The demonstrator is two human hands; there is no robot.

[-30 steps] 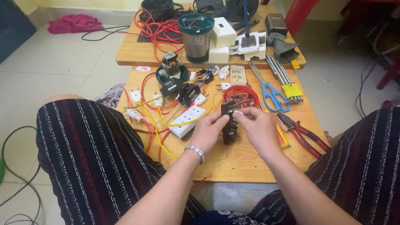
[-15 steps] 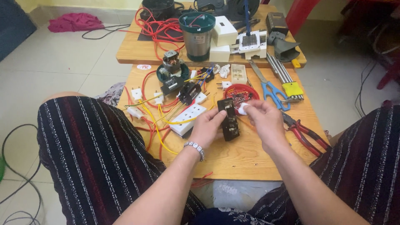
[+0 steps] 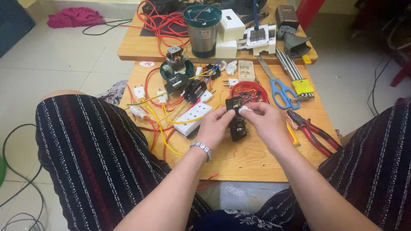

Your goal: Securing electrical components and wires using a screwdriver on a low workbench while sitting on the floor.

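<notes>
Near the bench's (image 3: 239,164) left edge I see yellow and red wires (image 3: 159,112) running to a white socket strip (image 3: 192,119). Just right of it, my left hand (image 3: 217,127) grips a black socket block (image 3: 237,120) from the side, fingers curled around it, held just above the bench's middle. My right hand (image 3: 267,122) meets it from the other side, thumb and forefinger pinching a small white piece (image 3: 244,110) against the block's top. Behind the hands sits a red bowl (image 3: 249,90) of small parts. Further right lie blue scissors (image 3: 280,87), and red pliers (image 3: 314,132) near the right edge.
</notes>
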